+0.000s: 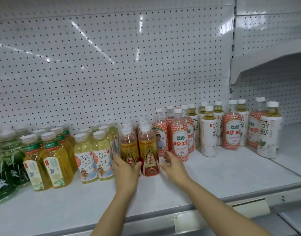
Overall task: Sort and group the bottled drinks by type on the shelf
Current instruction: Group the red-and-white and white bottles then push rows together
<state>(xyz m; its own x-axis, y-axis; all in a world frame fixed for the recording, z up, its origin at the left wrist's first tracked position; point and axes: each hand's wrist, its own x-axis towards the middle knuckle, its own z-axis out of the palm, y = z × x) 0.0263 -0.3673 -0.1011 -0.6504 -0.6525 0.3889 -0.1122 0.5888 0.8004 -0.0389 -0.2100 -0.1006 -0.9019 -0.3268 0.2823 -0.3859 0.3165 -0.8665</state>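
My left hand (126, 172) hides the bottom of one yellow bottle (129, 149), maybe gripping it. My right hand (172, 165) is spread open beside the red-bottomed bottle (148, 150).

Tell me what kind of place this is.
Most likely a shop aisle: a white metal shelf with a pegboard back panel, rows of labelled bottled drinks, and a price-tag strip along the shelf's front edge.

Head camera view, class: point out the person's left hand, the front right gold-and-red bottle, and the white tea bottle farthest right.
left hand (125, 169): head view, back of the hand.
gold-and-red bottle (149, 155): head view, front label.
white tea bottle (269, 135): head view, label middle.
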